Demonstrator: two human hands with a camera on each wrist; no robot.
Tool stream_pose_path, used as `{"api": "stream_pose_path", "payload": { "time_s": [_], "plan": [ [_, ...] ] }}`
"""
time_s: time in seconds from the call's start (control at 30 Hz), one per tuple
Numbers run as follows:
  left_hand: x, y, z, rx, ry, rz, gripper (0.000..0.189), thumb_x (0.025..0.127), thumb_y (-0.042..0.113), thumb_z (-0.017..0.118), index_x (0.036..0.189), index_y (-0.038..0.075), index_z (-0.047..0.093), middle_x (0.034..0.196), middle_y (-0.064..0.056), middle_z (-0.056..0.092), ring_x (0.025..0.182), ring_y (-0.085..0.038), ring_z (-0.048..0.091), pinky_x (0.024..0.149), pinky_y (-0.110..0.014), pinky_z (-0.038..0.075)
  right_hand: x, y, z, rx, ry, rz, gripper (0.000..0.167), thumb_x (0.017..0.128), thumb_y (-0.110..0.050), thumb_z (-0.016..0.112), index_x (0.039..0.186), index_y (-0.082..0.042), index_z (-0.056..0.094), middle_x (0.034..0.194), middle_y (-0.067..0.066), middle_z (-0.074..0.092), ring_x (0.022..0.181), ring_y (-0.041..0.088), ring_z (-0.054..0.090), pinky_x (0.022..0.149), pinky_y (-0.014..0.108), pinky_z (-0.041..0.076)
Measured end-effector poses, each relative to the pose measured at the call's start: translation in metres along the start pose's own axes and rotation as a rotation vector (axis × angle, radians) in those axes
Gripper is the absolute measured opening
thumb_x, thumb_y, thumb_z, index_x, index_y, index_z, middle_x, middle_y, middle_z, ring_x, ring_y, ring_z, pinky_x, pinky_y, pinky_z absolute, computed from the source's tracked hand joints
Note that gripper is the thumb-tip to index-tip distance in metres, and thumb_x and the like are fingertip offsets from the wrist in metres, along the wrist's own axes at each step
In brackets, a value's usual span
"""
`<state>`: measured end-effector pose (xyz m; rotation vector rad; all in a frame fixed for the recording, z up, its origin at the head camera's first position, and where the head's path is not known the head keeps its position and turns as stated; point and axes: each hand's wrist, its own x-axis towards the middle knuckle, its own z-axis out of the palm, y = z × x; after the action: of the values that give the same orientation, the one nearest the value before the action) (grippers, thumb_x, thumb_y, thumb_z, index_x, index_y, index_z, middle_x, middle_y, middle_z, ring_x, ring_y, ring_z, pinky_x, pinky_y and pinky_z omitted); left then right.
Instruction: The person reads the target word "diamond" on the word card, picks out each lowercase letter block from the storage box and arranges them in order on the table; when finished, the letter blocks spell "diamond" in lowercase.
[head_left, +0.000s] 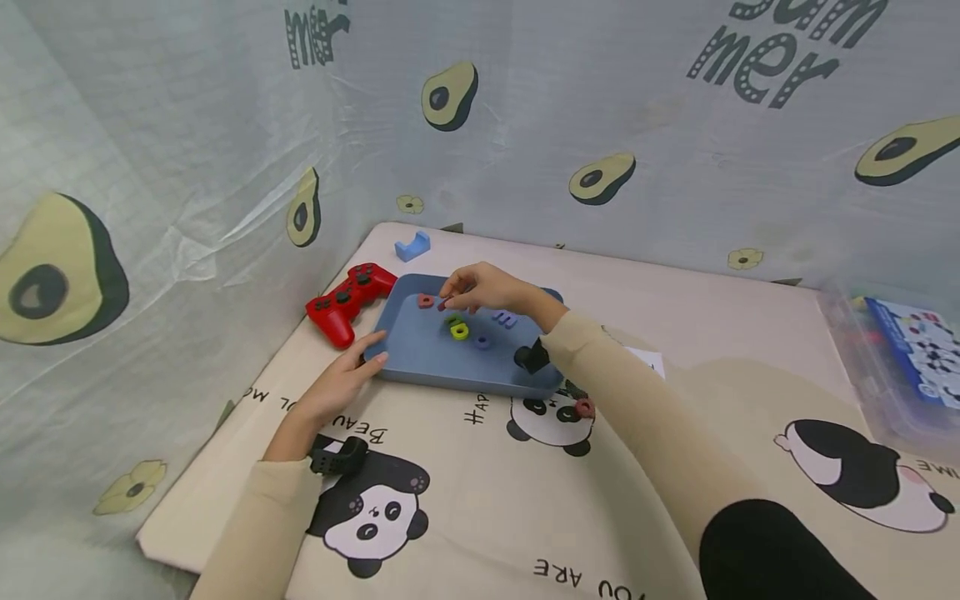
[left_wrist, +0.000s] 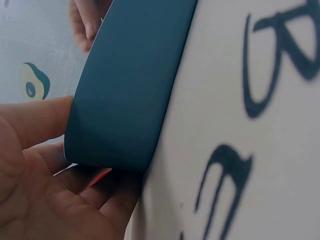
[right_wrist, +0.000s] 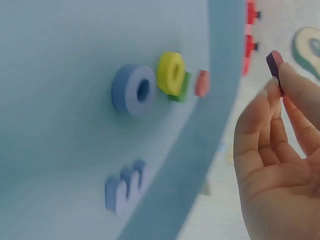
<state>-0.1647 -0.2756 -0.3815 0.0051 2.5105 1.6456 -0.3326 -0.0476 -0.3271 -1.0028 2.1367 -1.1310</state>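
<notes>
My left hand (head_left: 341, 387) grips the near-left corner of a blue tray (left_wrist: 125, 100), thumb at the rim and the other fingers around its outer side. Over the tray's far part, my right hand (head_left: 483, 287) pinches a small dark red piece (right_wrist: 273, 65) between thumb and fingertips. Below it in the tray lie a yellow letter (right_wrist: 165, 72) overlapping a green piece (right_wrist: 184, 87), a blue ring-shaped letter (right_wrist: 122, 97) and a lilac letter m (head_left: 505, 319). A red letter (head_left: 425, 297) lies near the tray's far-left corner.
A red game controller (head_left: 341, 306) lies beside the tray's left side, with a light blue stand (head_left: 412, 249) behind. Another red piece (head_left: 584, 408) and a white paper (head_left: 651, 361) are near my right forearm. A clear plastic box (head_left: 862, 367) stands far right.
</notes>
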Motion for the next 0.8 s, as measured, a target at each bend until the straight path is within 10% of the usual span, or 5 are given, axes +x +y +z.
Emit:
{"api": "stream_pose_path", "payload": {
  "time_s": [0.8],
  "plan": [
    [-0.001, 0.007, 0.003, 0.032, -0.029, -0.015, 0.060, 0.102, 0.027, 0.044, 0.150, 0.003, 0.017, 0.154, -0.026, -0.003, 0.140, -0.042, -0.001, 0.109, -0.057, 0.014, -0.206, 0.044, -0.049, 0.123, 0.093, 0.145, 0.027, 0.094, -0.012, 0.059, 0.115, 0.006, 0.059, 0.107, 0.021, 0.062, 0.096, 0.044, 0.052, 0.088, 0.049, 0.047]
  ]
}}
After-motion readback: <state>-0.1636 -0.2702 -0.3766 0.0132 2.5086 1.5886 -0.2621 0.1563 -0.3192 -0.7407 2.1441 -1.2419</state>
